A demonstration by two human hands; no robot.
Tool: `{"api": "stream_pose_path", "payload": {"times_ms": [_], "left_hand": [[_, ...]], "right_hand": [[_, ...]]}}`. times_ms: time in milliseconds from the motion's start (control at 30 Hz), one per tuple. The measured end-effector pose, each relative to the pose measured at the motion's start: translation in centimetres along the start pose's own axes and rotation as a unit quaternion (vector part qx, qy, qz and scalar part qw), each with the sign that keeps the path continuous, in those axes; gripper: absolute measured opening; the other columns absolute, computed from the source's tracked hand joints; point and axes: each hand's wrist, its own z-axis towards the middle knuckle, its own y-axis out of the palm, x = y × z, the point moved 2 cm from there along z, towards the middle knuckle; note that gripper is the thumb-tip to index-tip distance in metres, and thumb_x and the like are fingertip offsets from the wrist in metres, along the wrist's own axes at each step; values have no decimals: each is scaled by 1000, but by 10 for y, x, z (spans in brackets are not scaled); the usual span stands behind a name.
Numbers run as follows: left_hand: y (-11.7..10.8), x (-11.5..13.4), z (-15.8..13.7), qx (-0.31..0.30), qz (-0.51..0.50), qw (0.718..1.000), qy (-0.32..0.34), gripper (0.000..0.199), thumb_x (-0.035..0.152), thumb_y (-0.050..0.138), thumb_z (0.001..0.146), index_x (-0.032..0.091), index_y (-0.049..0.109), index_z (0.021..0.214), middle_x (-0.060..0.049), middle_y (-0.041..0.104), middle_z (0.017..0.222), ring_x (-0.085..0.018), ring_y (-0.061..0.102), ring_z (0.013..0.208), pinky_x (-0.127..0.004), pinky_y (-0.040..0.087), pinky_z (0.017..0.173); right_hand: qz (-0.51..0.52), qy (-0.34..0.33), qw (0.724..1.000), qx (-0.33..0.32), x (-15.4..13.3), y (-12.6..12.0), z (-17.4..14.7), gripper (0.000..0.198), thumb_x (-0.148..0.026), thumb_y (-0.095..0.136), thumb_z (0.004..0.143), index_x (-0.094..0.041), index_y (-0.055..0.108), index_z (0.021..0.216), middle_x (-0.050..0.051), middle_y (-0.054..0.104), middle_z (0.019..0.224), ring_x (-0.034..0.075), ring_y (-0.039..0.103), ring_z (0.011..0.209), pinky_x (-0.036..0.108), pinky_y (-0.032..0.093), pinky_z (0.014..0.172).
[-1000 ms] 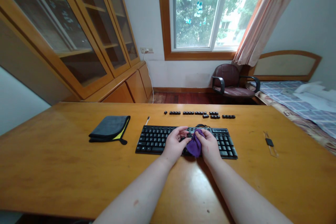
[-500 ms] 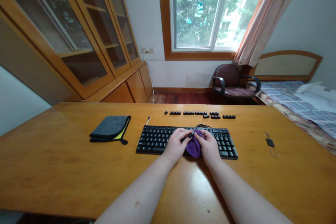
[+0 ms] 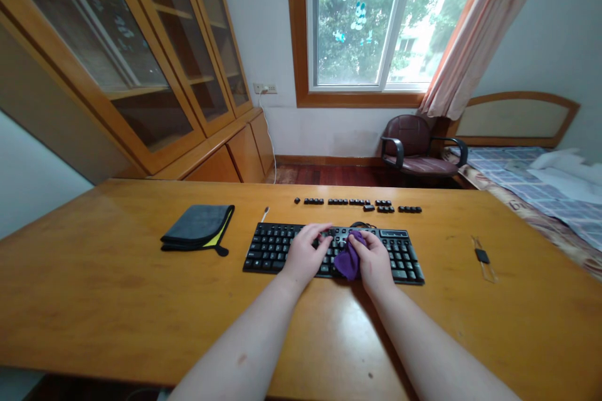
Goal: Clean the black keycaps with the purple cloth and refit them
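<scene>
My right hand (image 3: 376,258) pinches a bunched purple cloth (image 3: 348,260), which hangs over the middle of the black keyboard (image 3: 269,249). Beside it, my left hand (image 3: 305,250) is curled above the keyboard, thumb and forefinger closed around a small dark piece that looks like a keycap (image 3: 331,233). The fingers partly hide it. Behind the keyboard stand loose black keycaps (image 3: 338,202) in short rows, with a single keycap (image 3: 296,200) at their left end. My hands cover part of the keyboard's middle.
Left of the keyboard lies a folded grey cloth (image 3: 197,227) with a yellow inside. A small white-handled brush (image 3: 265,213) rests behind the keyboard's left corner. Toward the right, a wire keycap puller (image 3: 482,255) lies on the wooden desk (image 3: 117,301). An office chair (image 3: 409,144) stands beyond.
My left hand has moved left, away from the purple cloth and the right hand. The right hand stays nearly in place, still holding the cloth.
</scene>
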Motion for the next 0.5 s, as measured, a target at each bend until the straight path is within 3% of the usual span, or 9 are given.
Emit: {"api": "stream_pose_path", "payload": {"times_ms": [133, 233, 333, 500], "left_hand": [[-18, 6, 19, 39, 60, 997, 11, 22, 23, 52, 82, 21, 61, 102, -4, 61, 91, -16, 58, 82, -32, 46, 84], [-22, 13, 40, 7, 103, 992, 66, 22, 22, 52, 82, 21, 60, 102, -6, 60, 103, -18, 55, 98, -34, 41, 92], [-17, 15, 56, -27, 156, 981, 109, 23, 22, 52, 82, 24, 60, 104, -4, 62, 102, -18, 55, 100, -43, 26, 104], [4, -5, 50, -117, 169, 974, 97, 32, 24, 51, 83, 24, 53, 115, -4, 64, 104, -18, 56, 99, -47, 23, 105]], "right_hand": [[8, 2, 1000, 16, -4, 0, -1, 26, -38, 71, 63, -18, 63, 78, 2, 66, 72, 18, 59, 68, 30, 46, 66], [8, 3, 1000, 30, -6, 0, -2, 26, -37, 72, 63, -18, 63, 78, 1, 66, 71, 17, 59, 67, 29, 45, 67], [0, -8, 999, 33, -5, -1, -2, 26, -38, 71, 64, -18, 63, 79, 1, 65, 70, 17, 58, 66, 29, 45, 66], [-2, -18, 1000, 20, 2, -2, 1, 27, -38, 68, 67, -17, 62, 83, 1, 64, 73, 17, 57, 68, 28, 45, 66]]}}
